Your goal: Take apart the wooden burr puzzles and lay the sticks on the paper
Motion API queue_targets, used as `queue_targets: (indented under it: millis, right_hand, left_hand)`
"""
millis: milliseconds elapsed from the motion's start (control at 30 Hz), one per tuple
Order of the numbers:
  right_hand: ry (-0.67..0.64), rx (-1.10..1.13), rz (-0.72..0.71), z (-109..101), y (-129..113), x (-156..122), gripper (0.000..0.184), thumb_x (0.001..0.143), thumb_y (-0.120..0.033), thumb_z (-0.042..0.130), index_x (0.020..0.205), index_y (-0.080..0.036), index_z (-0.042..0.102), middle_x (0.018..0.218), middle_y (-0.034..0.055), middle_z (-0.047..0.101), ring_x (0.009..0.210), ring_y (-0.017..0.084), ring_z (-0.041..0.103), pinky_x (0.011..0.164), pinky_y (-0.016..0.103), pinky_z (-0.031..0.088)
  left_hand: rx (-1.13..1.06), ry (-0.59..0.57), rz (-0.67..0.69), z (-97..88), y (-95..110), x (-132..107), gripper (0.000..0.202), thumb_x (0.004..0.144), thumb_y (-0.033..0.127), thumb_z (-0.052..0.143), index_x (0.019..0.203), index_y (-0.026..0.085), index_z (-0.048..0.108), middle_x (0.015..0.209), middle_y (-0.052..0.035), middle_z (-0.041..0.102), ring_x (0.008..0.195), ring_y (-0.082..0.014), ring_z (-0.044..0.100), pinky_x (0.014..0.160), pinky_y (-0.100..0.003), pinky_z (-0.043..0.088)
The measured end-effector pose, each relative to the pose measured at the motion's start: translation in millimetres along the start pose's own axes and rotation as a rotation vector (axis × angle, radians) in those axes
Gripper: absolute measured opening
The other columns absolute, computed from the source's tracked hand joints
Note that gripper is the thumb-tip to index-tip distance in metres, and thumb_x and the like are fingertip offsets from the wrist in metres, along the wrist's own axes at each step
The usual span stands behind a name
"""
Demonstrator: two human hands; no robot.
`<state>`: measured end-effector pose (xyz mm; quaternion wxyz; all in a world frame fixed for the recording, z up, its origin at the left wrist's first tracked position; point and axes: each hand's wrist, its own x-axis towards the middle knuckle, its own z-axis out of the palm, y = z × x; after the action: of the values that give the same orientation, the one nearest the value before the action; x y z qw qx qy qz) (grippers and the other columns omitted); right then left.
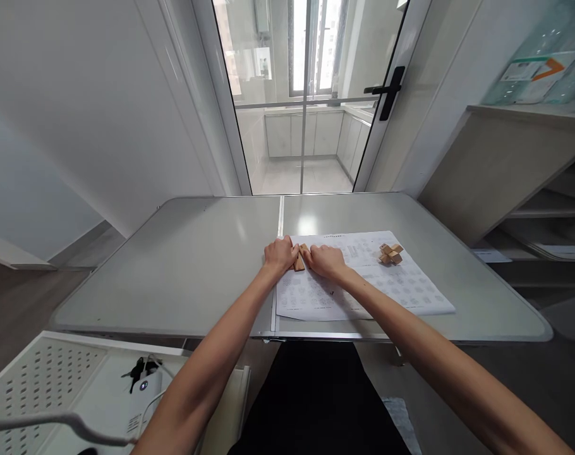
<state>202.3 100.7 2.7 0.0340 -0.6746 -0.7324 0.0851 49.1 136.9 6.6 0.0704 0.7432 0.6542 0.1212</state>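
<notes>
Small wooden puzzle pieces (297,264) lie on the left edge of a printed sheet (363,297), between my two hands. My left hand (280,254) is closed, its curled fingers against the pieces from the left. From the right, my right hand (326,260) is closed too, its bent fingertips on the upper end of a piece. The fingers partly hide the pieces, so their number and full shape cannot be made out. An interlocking wooden burr puzzle (390,254) stands assembled on the right part of the sheet, apart from both hands.
The pale folding table (183,272) has a metal seam (281,215) down its middle. Beyond it is a glass door (306,145) with a black handle (389,91). A white cart (98,379) with keys and a cable is at lower left; shelves (524,158) stand right.
</notes>
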Motion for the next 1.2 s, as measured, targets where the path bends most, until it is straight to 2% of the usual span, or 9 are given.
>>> queue_targets:
  millis: [133, 267, 367, 567, 667, 800, 1000, 1100, 1200]
  right_hand:
    - [-0.004, -0.022, -0.044, -1.0, 0.6, 0.7, 0.052, 0.11, -0.044, 0.028, 0.112, -0.014, 0.071, 0.113, 0.0223, 0.074, 0.104, 0.032, 0.072, 0.086, 0.038, 0.048]
    - [-0.009, -0.017, -0.078, -1.2, 0.6, 1.6, 0.049, 0.11, -0.043, 0.03, 0.113, -0.015, 0.069, 0.111, 0.022, 0.074, 0.103, 0.032, 0.072, 0.085, 0.037, 0.047]
    - [-0.022, 0.006, -0.093, -1.5, 2.9, 2.8, 0.047, 0.11, -0.043, 0.03, 0.115, -0.016, 0.068, 0.111, 0.02, 0.075, 0.1, 0.03, 0.071, 0.082, 0.036, 0.047]
    - [-0.05, 0.101, -0.116, -5.4, 19.1, 1.2, 0.042, 0.109, -0.045, 0.034, 0.115, -0.021, 0.069, 0.108, 0.0135, 0.076, 0.094, 0.026, 0.07, 0.073, 0.029, 0.044]
    - [-0.063, 0.144, -0.148, -8.9, 31.0, -2.5, 0.037, 0.108, -0.044, 0.04, 0.113, -0.023, 0.07, 0.106, 0.0098, 0.077, 0.093, 0.024, 0.07, 0.07, 0.027, 0.041]
    - [-0.085, 0.188, -0.207, -16.6, 45.9, -9.4, 0.029, 0.106, -0.039, 0.048, 0.104, -0.022, 0.072, 0.094, 0.0063, 0.078, 0.09, 0.021, 0.069, 0.067, 0.025, 0.039]
    - [-0.098, 0.236, -0.259, -35.0, 68.1, -30.3, 0.027, 0.105, -0.037, 0.047, 0.101, -0.022, 0.07, 0.07, 0.0002, 0.073, 0.066, 0.017, 0.066, 0.064, 0.025, 0.039]
    - [-0.058, 0.238, -0.261, -45.5, 87.2, -41.9, 0.027, 0.104, -0.038, 0.046, 0.099, -0.023, 0.069, 0.07, -0.0002, 0.073, 0.061, 0.016, 0.065, 0.062, 0.025, 0.039]
    - [0.061, 0.196, -0.198, -57.0, 113.8, -50.1, 0.03, 0.103, -0.041, 0.044, 0.098, -0.023, 0.068, 0.074, 0.0016, 0.074, 0.065, 0.018, 0.066, 0.061, 0.026, 0.038]
  left_hand:
    - [-0.048, 0.04, 0.019, -0.2, -4.0, -2.6, 0.032, 0.098, 0.047, 0.053, 0.109, 0.021, 0.069, 0.096, -0.0133, 0.076, 0.094, -0.0312, 0.073, 0.079, -0.037, 0.05]
    - [-0.126, 0.073, 0.088, -4.3, -15.1, -14.5, 0.029, 0.103, 0.044, 0.045, 0.112, 0.024, 0.065, 0.087, -0.0056, 0.075, 0.086, -0.0241, 0.072, 0.074, -0.031, 0.047]
    - [-0.174, 0.073, 0.172, -6.5, -27.3, -28.5, 0.028, 0.1, 0.048, 0.051, 0.111, 0.026, 0.063, 0.086, -0.0013, 0.073, 0.08, -0.0198, 0.07, 0.071, -0.028, 0.046]
    - [-0.247, 0.037, 0.339, -3.0, -42.3, -42.1, 0.068, 0.074, 0.065, 0.079, 0.123, 0.024, 0.054, 0.093, -0.0011, 0.07, 0.082, -0.0225, 0.07, 0.067, -0.029, 0.046]
    - [-0.227, 0.046, 0.311, -1.1, -40.2, -39.5, 0.078, 0.066, 0.071, 0.082, 0.121, 0.025, 0.051, 0.096, -0.0014, 0.07, 0.084, -0.0244, 0.072, 0.067, -0.029, 0.046]
    - [-0.219, 0.06, 0.255, 0.5, -34.9, -34.8, 0.076, 0.066, 0.073, 0.081, 0.117, 0.026, 0.05, 0.094, -0.0013, 0.07, 0.086, -0.0261, 0.073, 0.067, -0.029, 0.045]
    - [-0.213, 0.077, 0.205, 3.2, -33.9, -32.2, 0.069, 0.069, 0.069, 0.082, 0.113, 0.027, 0.05, 0.095, -0.0011, 0.071, 0.091, -0.0267, 0.073, 0.07, -0.03, 0.045]
    - [-0.213, 0.077, 0.185, 4.3, -35.0, -31.3, 0.066, 0.071, 0.067, 0.082, 0.112, 0.027, 0.049, 0.093, -0.0004, 0.07, 0.092, -0.0263, 0.073, 0.071, -0.03, 0.045]
    - [-0.224, 0.087, 0.189, 5.3, -36.3, -30.4, 0.065, 0.072, 0.066, 0.082, 0.111, 0.027, 0.049, 0.091, 0.0006, 0.069, 0.092, -0.0255, 0.073, 0.071, -0.029, 0.045]
